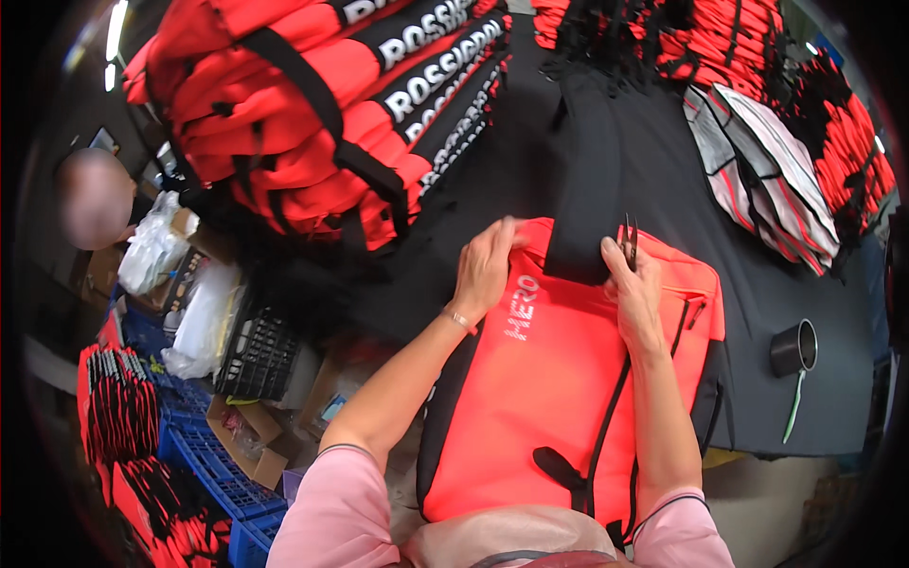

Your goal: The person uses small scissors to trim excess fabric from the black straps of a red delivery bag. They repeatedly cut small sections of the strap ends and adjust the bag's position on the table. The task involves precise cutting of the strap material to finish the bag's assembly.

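Observation:
A bright red bag [530,417] with black side panels and black zips lies in front of me, its lower end against my body. My left hand [483,270] grips its upper left corner; the fingertips are slightly blurred. Over the bag's top edge lies a wide black fabric band [582,199], reaching away across the table. My right hand [636,293] is closed around small dark thread snips [630,241], their two points facing away from me. Its thumb rests by the right edge of the band. A black zip pull tab [561,469] lies near the bag's lower end.
Stacked red and black bags [284,123] rise at the far left. A grey-white striped piece [762,180] and more red piles [724,38] lie at the far right. A dark cup [793,348] and green-handled tool [794,407] are at right; blue crates [204,464] stand left. Another person is at far left.

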`<action>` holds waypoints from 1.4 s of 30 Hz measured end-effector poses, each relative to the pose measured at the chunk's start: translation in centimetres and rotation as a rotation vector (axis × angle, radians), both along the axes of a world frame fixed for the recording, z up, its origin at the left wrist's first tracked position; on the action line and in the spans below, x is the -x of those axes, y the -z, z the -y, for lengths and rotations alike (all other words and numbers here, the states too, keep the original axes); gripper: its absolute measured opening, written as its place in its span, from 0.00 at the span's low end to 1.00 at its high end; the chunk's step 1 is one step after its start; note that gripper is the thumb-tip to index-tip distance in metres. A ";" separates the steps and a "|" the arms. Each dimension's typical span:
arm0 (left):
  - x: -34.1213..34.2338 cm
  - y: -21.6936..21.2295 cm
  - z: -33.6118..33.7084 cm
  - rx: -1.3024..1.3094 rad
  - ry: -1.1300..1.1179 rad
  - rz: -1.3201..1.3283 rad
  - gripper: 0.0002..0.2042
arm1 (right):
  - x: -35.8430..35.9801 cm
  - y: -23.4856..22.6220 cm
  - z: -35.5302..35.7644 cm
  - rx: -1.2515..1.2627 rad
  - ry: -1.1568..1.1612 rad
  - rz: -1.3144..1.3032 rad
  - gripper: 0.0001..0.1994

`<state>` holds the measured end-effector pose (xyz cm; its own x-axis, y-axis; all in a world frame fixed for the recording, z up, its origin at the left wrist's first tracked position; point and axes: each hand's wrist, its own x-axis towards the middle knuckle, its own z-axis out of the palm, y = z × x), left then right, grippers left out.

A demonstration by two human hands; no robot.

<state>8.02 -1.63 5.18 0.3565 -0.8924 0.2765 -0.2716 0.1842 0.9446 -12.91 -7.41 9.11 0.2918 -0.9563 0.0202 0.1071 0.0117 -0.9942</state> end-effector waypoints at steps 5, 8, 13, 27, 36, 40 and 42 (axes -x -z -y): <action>-0.3 -8.6 8.0 0.056 -0.048 -0.114 0.32 | -0.1 0.7 -2.2 0.249 -0.039 -0.068 0.17; -1.0 -13.4 11.0 -0.012 0.148 -0.187 0.24 | 0.8 -0.1 -4.4 0.207 -0.062 -0.163 0.15; 3.5 -19.0 7.8 0.064 0.335 -0.257 0.20 | 5.0 -1.0 -6.1 0.446 -0.004 -0.225 0.07; 12.0 -8.6 -10.2 -0.348 0.768 -0.227 0.19 | 11.7 -5.8 -10.2 0.253 0.069 -0.275 0.10; 13.3 -4.6 -12.8 0.199 0.468 0.353 0.12 | 10.4 1.3 -12.6 -0.737 -0.314 0.296 0.14; 12.9 -2.4 -13.6 0.231 0.543 0.387 0.14 | 11.6 4.4 -13.6 -0.724 -0.372 0.286 0.18; 12.7 -1.8 -14.5 0.224 0.495 0.434 0.13 | 12.1 2.2 -14.6 -0.442 -0.267 0.019 0.22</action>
<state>-4.64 12.92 7.02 -0.2621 -0.8262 0.4987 -0.4496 0.5618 0.6944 -25.04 7.24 6.91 0.5304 -0.7671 -0.3609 0.0614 0.4594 -0.8861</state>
